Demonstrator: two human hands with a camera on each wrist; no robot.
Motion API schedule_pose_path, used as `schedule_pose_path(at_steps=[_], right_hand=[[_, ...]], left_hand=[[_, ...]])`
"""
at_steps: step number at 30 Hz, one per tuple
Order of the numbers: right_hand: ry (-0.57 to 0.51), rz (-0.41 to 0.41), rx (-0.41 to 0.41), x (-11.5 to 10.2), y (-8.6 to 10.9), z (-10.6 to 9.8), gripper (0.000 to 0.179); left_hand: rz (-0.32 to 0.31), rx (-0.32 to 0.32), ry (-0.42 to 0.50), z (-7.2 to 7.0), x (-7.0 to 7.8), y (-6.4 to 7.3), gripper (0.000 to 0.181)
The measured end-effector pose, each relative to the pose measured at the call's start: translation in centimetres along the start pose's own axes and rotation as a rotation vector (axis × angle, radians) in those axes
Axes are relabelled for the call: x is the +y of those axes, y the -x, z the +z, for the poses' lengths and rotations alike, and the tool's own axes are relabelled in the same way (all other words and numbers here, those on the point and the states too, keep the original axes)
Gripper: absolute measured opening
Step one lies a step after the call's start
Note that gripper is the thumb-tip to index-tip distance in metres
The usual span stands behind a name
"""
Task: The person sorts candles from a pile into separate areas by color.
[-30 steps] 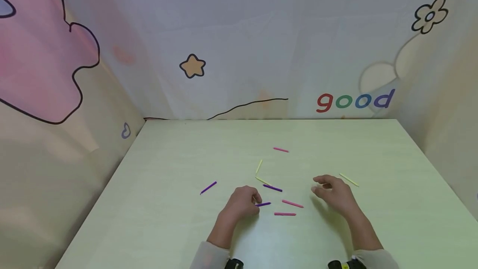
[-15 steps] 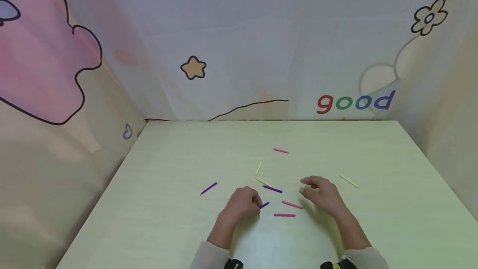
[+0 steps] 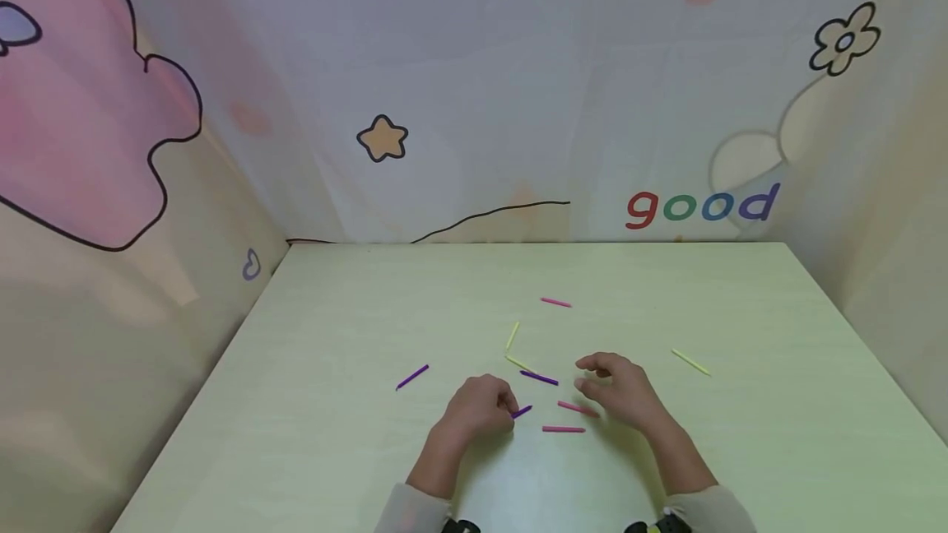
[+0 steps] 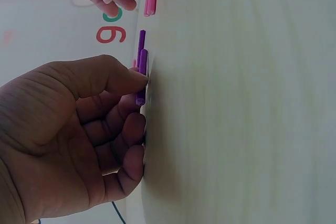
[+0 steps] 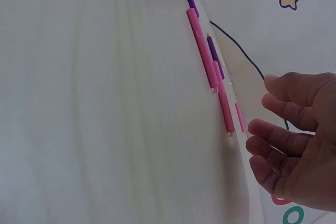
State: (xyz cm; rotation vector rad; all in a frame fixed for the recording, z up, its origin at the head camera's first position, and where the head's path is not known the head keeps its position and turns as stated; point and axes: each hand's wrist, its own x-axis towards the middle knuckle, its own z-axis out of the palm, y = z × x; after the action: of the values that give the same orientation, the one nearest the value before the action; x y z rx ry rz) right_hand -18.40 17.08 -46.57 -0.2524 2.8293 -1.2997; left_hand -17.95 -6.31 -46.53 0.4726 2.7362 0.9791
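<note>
Here, left hand (image 3: 477, 407) pinches purple stick (image 3: 522, 412); right hand (image 3: 622, 391), loosely spread, near pink stick (image 3: 577, 409).

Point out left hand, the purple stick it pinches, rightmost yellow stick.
Left hand (image 3: 478, 406): head view, its back.
Purple stick (image 4: 143, 64): left wrist view, shaft.
Rightmost yellow stick (image 3: 691, 362): head view, middle.

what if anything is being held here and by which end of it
A thin purple stick, pinched near its left end, as seen from the head, by the left hand; the right hand holds nothing.
</note>
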Motion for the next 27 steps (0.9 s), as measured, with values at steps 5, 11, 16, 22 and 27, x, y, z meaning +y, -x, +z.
schedule_pose_path(at_steps=[5, 11, 16, 22, 27], right_hand=[[-0.010, -0.010, -0.015, -0.1, -0.2, 0.3, 0.025], [-0.025, -0.043, -0.019, -0.4, -0.8, 0.8, 0.023], [-0.033, -0.069, -0.036, -0.6, -1.3, 1.3, 0.022], [-0.024, -0.125, -0.032, -0.8, -1.8, 1.7, 0.020], [-0.024, -0.146, -0.044, -1.2, -2.3, 2.1, 0.019]], left_hand=[[-0.011, 0.005, 0.014, -0.2, 0.0, 0.2, 0.019], [-0.042, 0.006, 0.035, -0.7, -0.3, 0.5, 0.018], [-0.061, 0.022, 0.036, -1.0, -0.8, 0.8, 0.017], [-0.063, 0.047, 0.039, -1.5, -1.5, 1.0, 0.018], [-0.083, 0.053, 0.063, -1.8, -2.0, 1.2, 0.018]])
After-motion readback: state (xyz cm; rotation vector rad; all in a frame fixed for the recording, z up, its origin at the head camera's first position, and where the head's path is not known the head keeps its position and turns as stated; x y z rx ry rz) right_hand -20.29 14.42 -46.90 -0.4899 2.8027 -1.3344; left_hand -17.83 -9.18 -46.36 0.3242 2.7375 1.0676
